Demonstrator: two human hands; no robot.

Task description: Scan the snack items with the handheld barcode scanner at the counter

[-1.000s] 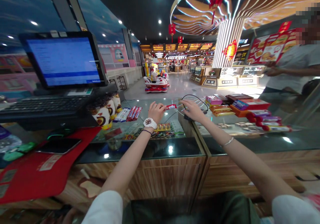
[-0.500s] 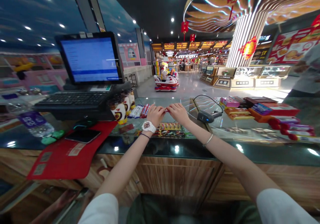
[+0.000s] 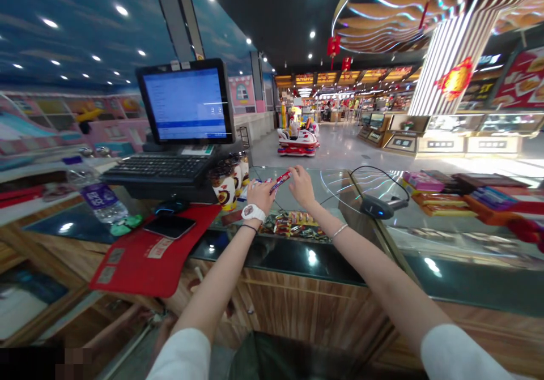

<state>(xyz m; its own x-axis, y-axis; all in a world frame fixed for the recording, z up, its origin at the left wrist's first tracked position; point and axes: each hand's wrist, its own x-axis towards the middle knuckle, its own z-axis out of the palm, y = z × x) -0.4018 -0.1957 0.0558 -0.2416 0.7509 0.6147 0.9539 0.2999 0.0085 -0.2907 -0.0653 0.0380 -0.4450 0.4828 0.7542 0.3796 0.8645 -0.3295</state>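
Note:
My left hand, with a white watch on its wrist, is closed around the lower end of a narrow red candy packet above the glass counter. The packet slants up to the right, and most of its printed front shows. My right hand is at the packet's upper end, fingers bent and the tips touching it. Other packets beside the paper cups are mostly hidden behind my left hand. Under the glass below my hands lie several small wrapped sweets.
Left on the counter are a monitor, a keyboard, a phone on a red mat and a water bottle. To the right stand a barcode scanner with a cable and stacked candy boxes.
The view has swung left, so things appear farther right. My hands have moved apart slightly and the packet between them is tilted, with more of its front showing.

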